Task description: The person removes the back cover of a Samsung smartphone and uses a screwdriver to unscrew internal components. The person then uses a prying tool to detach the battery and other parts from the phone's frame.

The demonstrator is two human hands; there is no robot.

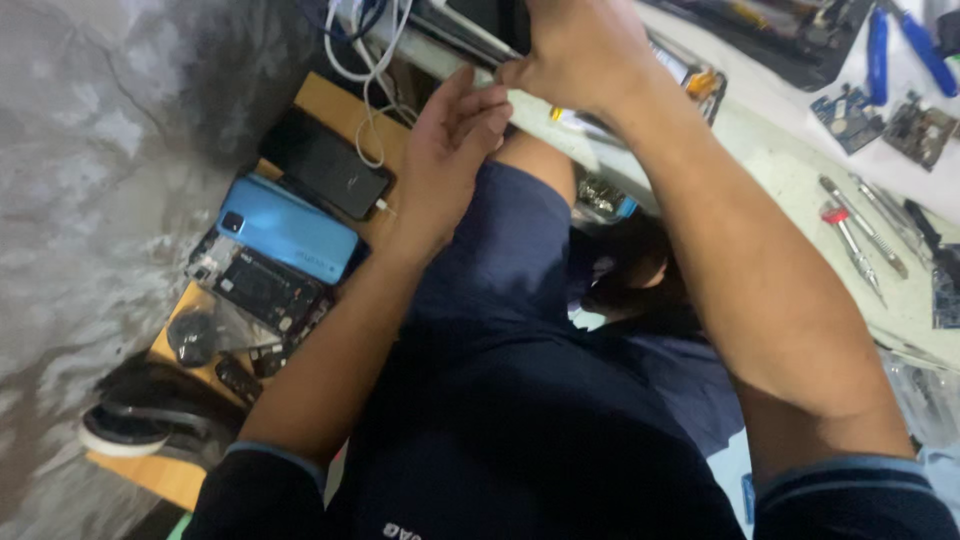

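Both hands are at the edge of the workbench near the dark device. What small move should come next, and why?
Probably bring the left hand under the dark device to steady it: the right hand alone covers it at the bench edge, and the left fingers are open beside it.

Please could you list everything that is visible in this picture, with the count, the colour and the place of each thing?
blue rectangular phone back cover: 1, light blue, on the wooden shelf at left
black flat phone: 1, black, on the shelf above the blue cover, white plug beside it
opened phone body with bare circuits: 1, black, below the blue cover
white cables: several, white, hanging at top centre
wooden shelf: 1, light brown, left side
round white and black object: 1, lower left of the shelf
screwdrivers with metal shafts: about 3, one red-tipped, on the pale workbench at right
small circuit boards: 2, upper right
pale workbench: 1, off-white, right
left hand: 1, at the workbench edge, top centre
right hand: 1, at top centre; what it holds is hidden
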